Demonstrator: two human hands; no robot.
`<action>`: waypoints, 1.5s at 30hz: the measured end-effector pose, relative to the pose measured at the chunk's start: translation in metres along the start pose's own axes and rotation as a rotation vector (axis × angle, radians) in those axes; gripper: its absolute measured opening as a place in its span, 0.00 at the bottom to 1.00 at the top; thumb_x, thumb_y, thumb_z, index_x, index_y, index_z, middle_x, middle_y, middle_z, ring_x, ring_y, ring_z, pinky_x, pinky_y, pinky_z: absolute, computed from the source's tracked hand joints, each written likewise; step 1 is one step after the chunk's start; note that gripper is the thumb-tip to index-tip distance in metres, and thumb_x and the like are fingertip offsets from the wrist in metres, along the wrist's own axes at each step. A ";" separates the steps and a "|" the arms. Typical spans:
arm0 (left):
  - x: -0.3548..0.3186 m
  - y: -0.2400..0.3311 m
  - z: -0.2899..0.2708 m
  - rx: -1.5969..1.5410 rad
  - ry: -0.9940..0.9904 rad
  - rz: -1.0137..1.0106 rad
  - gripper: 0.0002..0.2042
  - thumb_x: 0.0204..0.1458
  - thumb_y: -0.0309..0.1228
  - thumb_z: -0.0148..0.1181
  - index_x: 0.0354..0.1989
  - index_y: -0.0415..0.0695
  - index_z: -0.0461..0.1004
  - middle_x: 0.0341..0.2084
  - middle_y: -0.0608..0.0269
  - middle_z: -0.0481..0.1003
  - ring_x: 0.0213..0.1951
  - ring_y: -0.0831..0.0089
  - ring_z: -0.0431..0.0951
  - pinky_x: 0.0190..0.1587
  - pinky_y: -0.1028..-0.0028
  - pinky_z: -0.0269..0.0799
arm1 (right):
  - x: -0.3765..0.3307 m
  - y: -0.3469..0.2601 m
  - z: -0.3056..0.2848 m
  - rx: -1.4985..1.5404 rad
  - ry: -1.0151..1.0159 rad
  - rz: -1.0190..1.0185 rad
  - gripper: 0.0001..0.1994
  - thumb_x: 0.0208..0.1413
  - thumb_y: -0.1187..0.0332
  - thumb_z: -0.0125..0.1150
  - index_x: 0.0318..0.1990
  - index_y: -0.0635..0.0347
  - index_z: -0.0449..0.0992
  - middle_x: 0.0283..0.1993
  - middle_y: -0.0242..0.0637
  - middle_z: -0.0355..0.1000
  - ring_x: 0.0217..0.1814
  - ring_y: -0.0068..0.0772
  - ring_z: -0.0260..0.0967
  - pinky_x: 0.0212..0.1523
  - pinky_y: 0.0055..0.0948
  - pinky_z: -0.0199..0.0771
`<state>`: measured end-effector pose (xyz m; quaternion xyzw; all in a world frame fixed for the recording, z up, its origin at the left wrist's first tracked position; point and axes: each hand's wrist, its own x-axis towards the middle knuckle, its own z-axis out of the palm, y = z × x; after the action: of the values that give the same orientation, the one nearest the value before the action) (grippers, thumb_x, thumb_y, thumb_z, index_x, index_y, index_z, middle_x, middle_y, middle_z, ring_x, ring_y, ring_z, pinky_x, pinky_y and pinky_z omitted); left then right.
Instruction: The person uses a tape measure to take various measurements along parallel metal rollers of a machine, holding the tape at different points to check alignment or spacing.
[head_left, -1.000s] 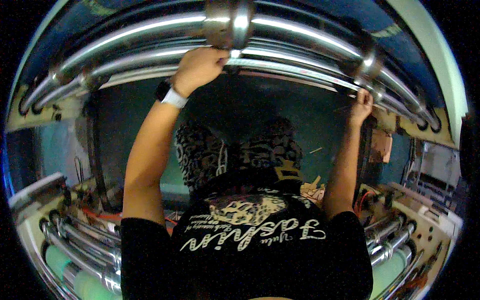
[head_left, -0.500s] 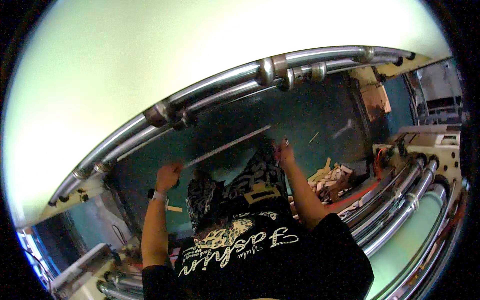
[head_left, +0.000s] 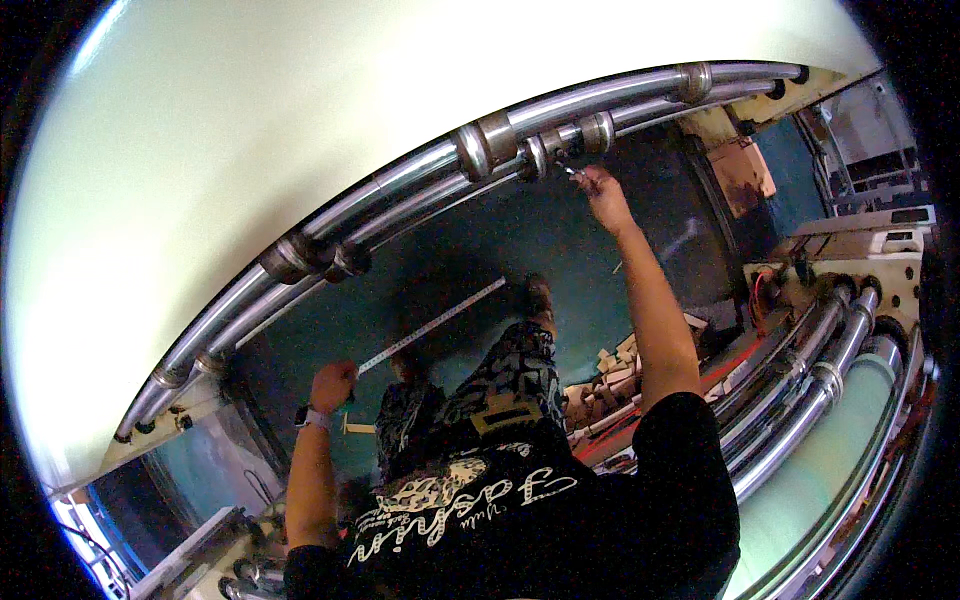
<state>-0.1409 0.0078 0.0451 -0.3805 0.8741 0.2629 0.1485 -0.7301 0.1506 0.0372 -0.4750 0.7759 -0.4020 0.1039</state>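
1. Dark green floor (head_left: 590, 265) lies below the hands.
2. Left hand (head_left: 333, 387), curled closed, holds a long white ruler (head_left: 432, 325) pointing rightward.
3. Right hand (head_left: 601, 193) pinches a small silvery piece (head_left: 573, 172) near a round steel collar (head_left: 535, 158).

The left hand (head_left: 333, 387) grips a slim ruler (head_left: 432, 326) by 1 end; the right hand (head_left: 602, 192) pinches a small shiny piece (head_left: 573, 172) near a collar (head_left: 539, 157) on the lower of 2 steel bars (head_left: 390, 186).
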 end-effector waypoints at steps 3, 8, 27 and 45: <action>-0.012 0.001 -0.002 -0.029 -0.006 -0.118 0.09 0.48 0.35 0.48 0.31 0.46 0.74 0.25 0.49 0.73 0.31 0.50 0.73 0.32 0.58 0.68 | 0.010 0.006 -0.009 -0.037 0.034 0.007 0.09 0.56 0.66 0.52 0.36 0.61 0.75 0.33 0.43 0.68 0.36 0.41 0.66 0.38 0.29 0.64; -0.014 0.003 -0.008 0.041 0.006 -0.108 0.09 0.49 0.35 0.47 0.32 0.46 0.73 0.23 0.50 0.73 0.30 0.49 0.74 0.30 0.57 0.68 | 0.023 0.018 -0.020 -0.197 0.030 -0.151 0.08 0.55 0.66 0.53 0.36 0.60 0.75 0.37 0.43 0.69 0.41 0.45 0.66 0.42 0.33 0.66; 0.013 0.011 -0.015 0.019 0.024 -0.048 0.08 0.48 0.34 0.49 0.27 0.44 0.72 0.21 0.50 0.71 0.26 0.50 0.72 0.27 0.58 0.65 | 0.083 -0.017 -0.067 -0.686 -0.455 -0.481 0.11 0.48 0.70 0.50 0.39 0.57 0.74 0.48 0.44 0.66 0.55 0.46 0.60 0.57 0.42 0.58; 0.026 -0.060 0.046 -0.169 -0.019 -0.064 0.05 0.45 0.31 0.49 0.27 0.47 0.71 0.20 0.52 0.72 0.25 0.53 0.73 0.27 0.60 0.66 | -0.009 -0.006 0.040 0.143 0.142 0.422 0.15 0.59 0.58 0.47 0.36 0.62 0.71 0.25 0.45 0.69 0.26 0.39 0.66 0.30 0.35 0.65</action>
<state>-0.1108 -0.0154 -0.0249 -0.4168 0.8348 0.3344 0.1327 -0.6997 0.1354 0.0137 -0.2640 0.8329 -0.4579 0.1641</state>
